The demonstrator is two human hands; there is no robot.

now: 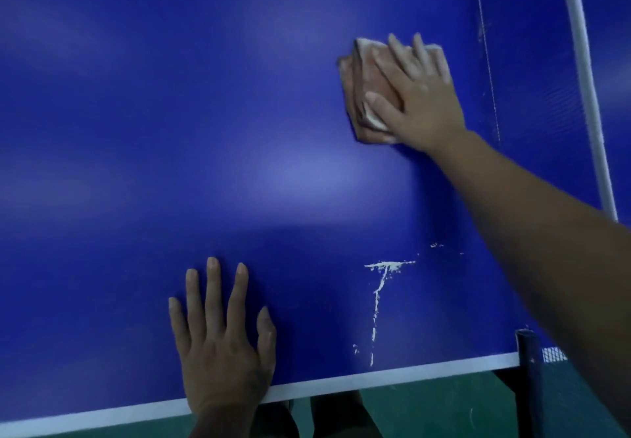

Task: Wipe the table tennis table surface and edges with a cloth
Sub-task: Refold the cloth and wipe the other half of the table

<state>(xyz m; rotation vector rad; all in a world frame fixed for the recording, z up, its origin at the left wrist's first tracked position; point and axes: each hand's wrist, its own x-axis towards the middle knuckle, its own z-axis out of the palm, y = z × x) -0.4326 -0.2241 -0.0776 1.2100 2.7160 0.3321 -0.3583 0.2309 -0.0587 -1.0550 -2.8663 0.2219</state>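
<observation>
Right across the room's view spreads the blue table (170, 130), its glossy top catching pale patches of light. A white line (375, 381) runs along the near edge, and below it shows a strip of green floor (444, 410). On the right the net (585, 96) stands with its white top band running away from the person, and a dark post (527, 352) clamps it at the near corner.

The person's right arm reaches out over the table towards the net. The right hand (420, 96) lies flat on the cloth (368, 75), fingers straight and slightly spread, pressing it down onto the surface rather than gripping it. The left hand (218, 342) rests palm down on the bare table by the near edge, fingers straight and fanned apart, holding nothing, its heel over the white line.

The cloth is pinkish, folded into a rough pad, and sits on the tabletop just beside the net, well away from the left hand. Between the two hands, near the edge, a thin white smear (379, 287) marks the blue in a rough T shape, with a few specks around it.
</observation>
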